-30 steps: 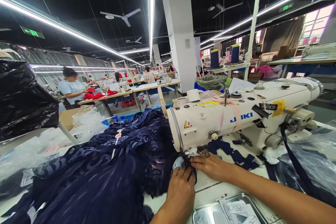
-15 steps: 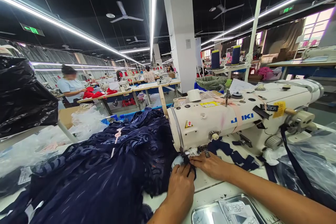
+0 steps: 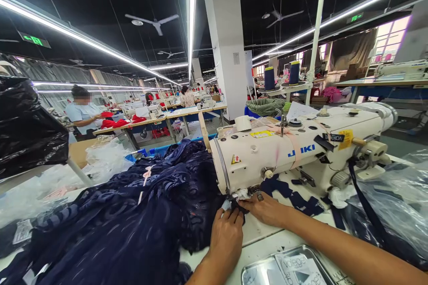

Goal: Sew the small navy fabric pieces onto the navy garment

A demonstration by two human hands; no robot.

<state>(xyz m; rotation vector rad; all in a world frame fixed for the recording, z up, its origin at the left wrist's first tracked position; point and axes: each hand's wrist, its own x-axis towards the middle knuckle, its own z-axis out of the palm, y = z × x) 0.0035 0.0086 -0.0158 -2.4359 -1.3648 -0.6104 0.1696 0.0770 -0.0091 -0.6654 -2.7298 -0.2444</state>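
Observation:
My left hand [image 3: 226, 230] is closed with its fingertips on a small fold of navy fabric [image 3: 238, 217], just in front of the needle area of a white sewing machine [image 3: 257, 160]. From the right, my right hand [image 3: 264, 209] reaches in beneath the machine head. Its fingers are pressed together on the same fabric, and their tips are partly hidden. A large heap of navy lace garments [image 3: 133, 218] lies to the left, running up to the needle.
Navy fabric scraps [image 3: 301, 202] lie behind my right forearm. A metal tray [image 3: 247, 274] with printed labels sits at the front edge. Clear plastic bags [image 3: 404, 187] are on the right, a black bag [image 3: 30, 124] on the left. A co-worker [image 3: 82, 111] handles red cloth farther back.
The camera view has shifted slightly, so the scene sits a little further left. Both hands stay at the needle, and the fabric fold under my left fingers shows less.

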